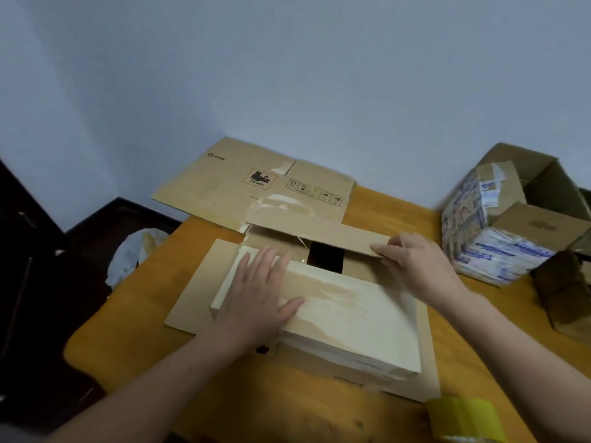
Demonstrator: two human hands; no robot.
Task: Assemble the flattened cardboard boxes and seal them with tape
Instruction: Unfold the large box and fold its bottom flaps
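A brown cardboard box (358,302) stands on the wooden table, its near flap folded down and covered in pale tape. My left hand (259,292) lies flat on that flap, fingers spread, pressing it. My right hand (415,260) pinches the edge of the far flap (319,231), which tilts over the dark opening (326,257). Side flaps stick out flat to the left and right. A flattened box (230,183) with printed symbols lies at the back against the wall. A roll of yellowish tape (463,417) sits at the near right.
At the right stands an open taped box (499,225) covered in blue-and-white labels, with crumpled brown cardboard (563,292) beside it. The orange wooden table (134,314) ends at the left, where a white plastic bag (128,254) and dark furniture sit below.
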